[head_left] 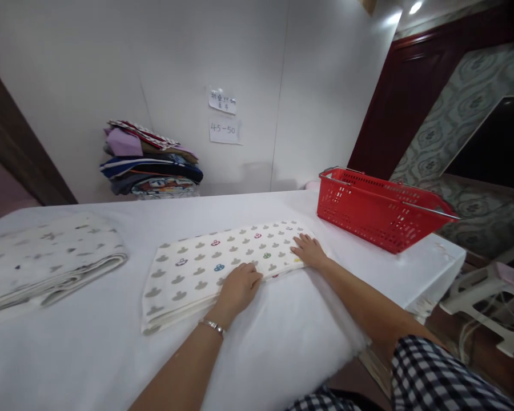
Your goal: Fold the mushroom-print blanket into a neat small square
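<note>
A white folded cloth point(235, 248) printed with grey cloud-like shapes and a few coloured figures lies lengthwise on the white-covered table. My left hand point(241, 284) is at the middle of its front edge, fingers curled and closed on the cloth; the fingertips are partly hidden. Flat on the right end of the same cloth rests my right hand point(309, 251), its fingers spread. To the left lies another folded cloth point(64, 251), thicker, white with small dark and grey marks, touched by neither hand.
A red plastic basket point(368, 211) stands at the table's right end. Folded fabrics are piled in a stack point(154, 162) at the back left, against the white wall. Two paper notes point(225, 131) hang there. A white plastic stool point(488, 302) is beyond the table point(111, 354).
</note>
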`<act>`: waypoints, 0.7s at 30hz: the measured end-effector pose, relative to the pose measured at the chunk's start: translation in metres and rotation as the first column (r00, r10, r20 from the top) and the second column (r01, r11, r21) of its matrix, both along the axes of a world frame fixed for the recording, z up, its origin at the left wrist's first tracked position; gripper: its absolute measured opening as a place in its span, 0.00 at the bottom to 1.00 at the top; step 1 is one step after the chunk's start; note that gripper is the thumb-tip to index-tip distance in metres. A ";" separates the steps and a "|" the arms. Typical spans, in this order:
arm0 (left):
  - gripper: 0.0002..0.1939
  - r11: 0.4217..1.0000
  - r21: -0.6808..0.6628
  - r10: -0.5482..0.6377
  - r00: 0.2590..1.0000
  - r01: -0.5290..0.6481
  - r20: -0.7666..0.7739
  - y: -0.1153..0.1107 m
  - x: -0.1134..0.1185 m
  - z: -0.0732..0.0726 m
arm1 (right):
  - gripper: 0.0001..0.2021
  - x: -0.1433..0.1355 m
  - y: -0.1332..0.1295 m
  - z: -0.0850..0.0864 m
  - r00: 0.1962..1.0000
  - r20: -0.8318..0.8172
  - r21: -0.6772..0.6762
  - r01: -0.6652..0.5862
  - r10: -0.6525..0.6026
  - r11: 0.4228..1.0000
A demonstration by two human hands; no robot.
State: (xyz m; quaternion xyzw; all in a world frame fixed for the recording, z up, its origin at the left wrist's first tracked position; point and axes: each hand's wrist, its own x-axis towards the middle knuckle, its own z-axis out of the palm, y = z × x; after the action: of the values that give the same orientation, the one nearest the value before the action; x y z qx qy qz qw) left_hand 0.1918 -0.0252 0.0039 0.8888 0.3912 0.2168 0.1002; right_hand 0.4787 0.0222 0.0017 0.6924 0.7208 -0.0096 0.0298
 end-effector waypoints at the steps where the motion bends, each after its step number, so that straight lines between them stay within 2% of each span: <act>1: 0.13 0.999 -0.034 0.006 1.000 -0.005 0.031 -0.001 0.000 0.002 | 0.23 0.000 0.000 0.000 1.000 0.018 -0.018 -0.016 0.016 1.000; 4: 0.14 0.985 -0.168 0.057 0.991 -0.036 0.123 -0.001 -0.002 0.010 | 0.24 -0.003 0.007 0.003 1.000 0.012 -0.048 0.020 -0.019 0.999; 7: 0.18 0.957 -0.278 0.135 0.977 -0.086 0.165 0.004 -0.011 0.021 | 0.26 -0.014 0.022 0.009 1.000 -0.023 0.004 0.019 -0.019 1.000; 10: 0.16 0.951 -0.203 0.265 0.953 -0.233 0.148 0.017 -0.032 0.026 | 0.27 -0.029 0.043 0.016 0.998 -0.057 0.097 -0.019 0.025 0.995; 12: 0.17 0.914 -0.080 0.401 0.915 -0.397 0.047 0.027 -0.053 0.023 | 0.29 -0.034 0.056 0.017 0.997 -0.073 0.120 -0.022 0.031 0.993; 14: 0.23 0.823 -0.006 0.565 0.819 -0.568 -0.099 0.035 -0.073 0.014 | 0.29 -0.031 0.067 0.014 0.998 -0.064 0.104 0.003 0.003 0.995; 16: 0.31 0.731 -0.020 0.665 0.718 -0.682 -0.204 0.038 -0.089 0.004 | 0.30 -0.023 0.074 0.008 0.996 -0.056 0.061 0.072 -0.069 0.996; 18: 0.37 0.690 -0.061 0.686 0.679 -0.721 -0.261 0.038 -0.097 -0.003 | 0.31 -0.014 0.078 0.000 0.990 -0.058 0.025 0.127 -0.125 0.992; 21: 0.39 0.687 -0.076 0.678 0.675 -0.723 -0.292 0.037 -0.098 -0.007 | 0.31 -0.006 0.080 -0.007 0.989 -0.068 0.025 0.132 -0.130 0.991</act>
State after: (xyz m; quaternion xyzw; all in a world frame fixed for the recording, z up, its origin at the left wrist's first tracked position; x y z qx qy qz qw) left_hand 0.0938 0.0115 -0.0031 0.6755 0.7303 0.0920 0.0432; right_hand 0.4727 0.1017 -0.0049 0.7380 0.6744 -0.0238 -0.0050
